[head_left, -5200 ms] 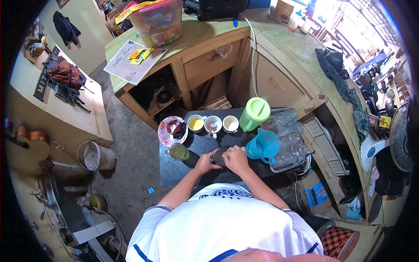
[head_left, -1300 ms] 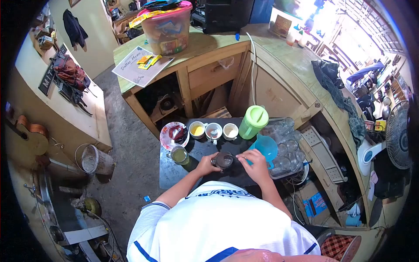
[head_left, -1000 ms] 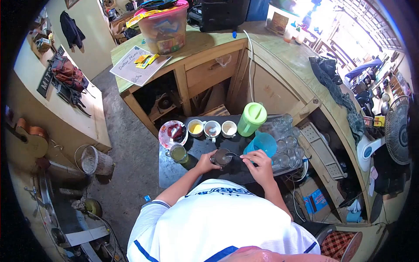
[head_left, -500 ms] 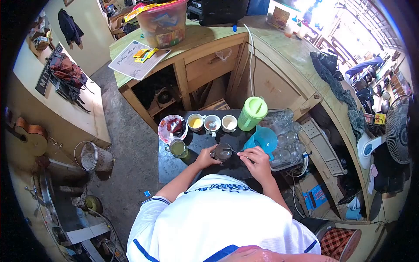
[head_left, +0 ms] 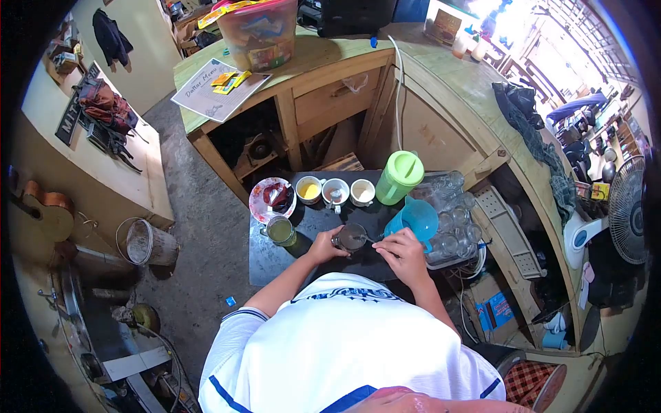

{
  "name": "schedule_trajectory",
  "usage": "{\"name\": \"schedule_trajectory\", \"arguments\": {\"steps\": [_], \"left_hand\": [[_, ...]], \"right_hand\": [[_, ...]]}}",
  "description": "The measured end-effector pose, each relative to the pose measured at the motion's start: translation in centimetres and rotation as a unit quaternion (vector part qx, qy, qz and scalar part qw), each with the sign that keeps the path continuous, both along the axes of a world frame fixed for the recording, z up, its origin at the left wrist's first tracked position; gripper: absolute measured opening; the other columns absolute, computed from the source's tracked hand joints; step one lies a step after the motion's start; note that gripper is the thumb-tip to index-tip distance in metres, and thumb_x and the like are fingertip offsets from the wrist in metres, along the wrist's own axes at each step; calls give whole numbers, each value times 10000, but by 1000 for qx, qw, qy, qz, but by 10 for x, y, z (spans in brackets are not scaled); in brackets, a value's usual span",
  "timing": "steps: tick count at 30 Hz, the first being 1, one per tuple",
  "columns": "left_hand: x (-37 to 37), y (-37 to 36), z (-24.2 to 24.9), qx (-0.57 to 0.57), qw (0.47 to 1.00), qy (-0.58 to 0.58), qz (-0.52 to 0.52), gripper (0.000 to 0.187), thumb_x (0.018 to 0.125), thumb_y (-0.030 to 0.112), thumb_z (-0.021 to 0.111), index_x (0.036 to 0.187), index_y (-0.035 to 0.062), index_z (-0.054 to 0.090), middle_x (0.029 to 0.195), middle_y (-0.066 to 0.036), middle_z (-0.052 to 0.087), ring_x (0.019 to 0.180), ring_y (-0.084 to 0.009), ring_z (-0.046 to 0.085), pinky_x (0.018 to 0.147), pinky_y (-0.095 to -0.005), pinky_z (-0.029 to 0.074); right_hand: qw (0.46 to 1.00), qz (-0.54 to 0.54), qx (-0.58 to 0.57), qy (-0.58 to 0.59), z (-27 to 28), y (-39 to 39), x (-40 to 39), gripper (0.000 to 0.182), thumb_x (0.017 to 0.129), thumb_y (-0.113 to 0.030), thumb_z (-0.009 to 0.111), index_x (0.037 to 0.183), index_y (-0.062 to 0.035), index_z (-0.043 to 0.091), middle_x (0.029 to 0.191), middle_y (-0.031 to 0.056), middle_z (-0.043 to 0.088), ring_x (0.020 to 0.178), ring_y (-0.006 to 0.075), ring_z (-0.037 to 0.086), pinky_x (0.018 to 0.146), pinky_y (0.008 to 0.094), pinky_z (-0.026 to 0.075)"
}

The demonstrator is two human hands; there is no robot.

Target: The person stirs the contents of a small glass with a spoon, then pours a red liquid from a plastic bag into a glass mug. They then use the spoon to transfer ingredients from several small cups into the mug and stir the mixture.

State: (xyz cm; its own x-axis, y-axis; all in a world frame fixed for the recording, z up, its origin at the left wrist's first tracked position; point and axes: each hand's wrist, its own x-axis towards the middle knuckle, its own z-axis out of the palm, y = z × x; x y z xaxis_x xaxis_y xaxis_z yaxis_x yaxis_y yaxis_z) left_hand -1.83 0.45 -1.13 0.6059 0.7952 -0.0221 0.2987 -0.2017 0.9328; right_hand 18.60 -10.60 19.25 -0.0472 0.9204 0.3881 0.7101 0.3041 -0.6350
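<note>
My left hand point(head_left: 326, 249) is wrapped round the side of a glass mug point(head_left: 352, 237) with a dark, murky content, standing on the dark table. Between the fingers of my right hand point(head_left: 405, 252) is the handle of a spoon point(head_left: 370, 239), whose other end dips into that mug. Just right of the mug stands a blue plastic jug point(head_left: 417, 219). Left of my left hand is another glass mug point(head_left: 280, 232) holding a greenish drink. Behind these are three white cups: one with yellow content point(head_left: 308, 189), one with a spoon in it point(head_left: 335, 193), one with pale powder point(head_left: 362, 192).
A lidded green pitcher point(head_left: 401, 178) stands behind the blue jug. Several upturned glasses fill a tray point(head_left: 451, 227) on the right. A patterned plate point(head_left: 256, 206) with dark red packets lies at the left. A wooden counter point(head_left: 323, 56) curves around the far side; a bucket point(head_left: 150, 242) stands on the floor.
The spoon has shifted slightly within the mug, and its content looks darker and cloudier. Both hands keep nearly the same places; the view has tilted a little.
</note>
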Motion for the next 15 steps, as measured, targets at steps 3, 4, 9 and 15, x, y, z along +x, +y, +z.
{"name": "schedule_trajectory", "arguments": {"steps": [3,4,9,15], "left_hand": [[1,-1,4,-24,1000,1,4,887,537,167,891,1308,-31,499,1083,-213,662,985,-258,668,864,-340,504],[1,-1,4,-30,1000,-2,6,883,539,165,891,1306,-31,500,1078,-212,664,978,-253,670,860,-341,506],[0,-1,4,-18,1000,0,6,870,545,163,889,1303,-27,506,1067,-209,669,964,-246,674,846,-342,511],[0,0,0,4,1000,2,1,874,543,168,890,1305,-25,505,1072,-212,666,969,-253,673,849,-344,511]], "right_hand": [[1000,-2,-8,-8,-6,0,2,133,723,-101,742,856,-92,745,819,41,668,776,222,568,712,332,475],[1000,-1,-8,-8,-7,-1,1,133,723,-101,742,856,-92,745,819,41,668,776,222,568,712,332,475],[999,-30,18,-17,-8,-3,-1,137,728,-104,739,866,-95,744,825,45,665,767,222,566,707,335,478],[999,-27,8,-15,-14,-6,0,142,739,-111,736,881,-98,746,826,51,670,765,226,566,706,334,480]]}}
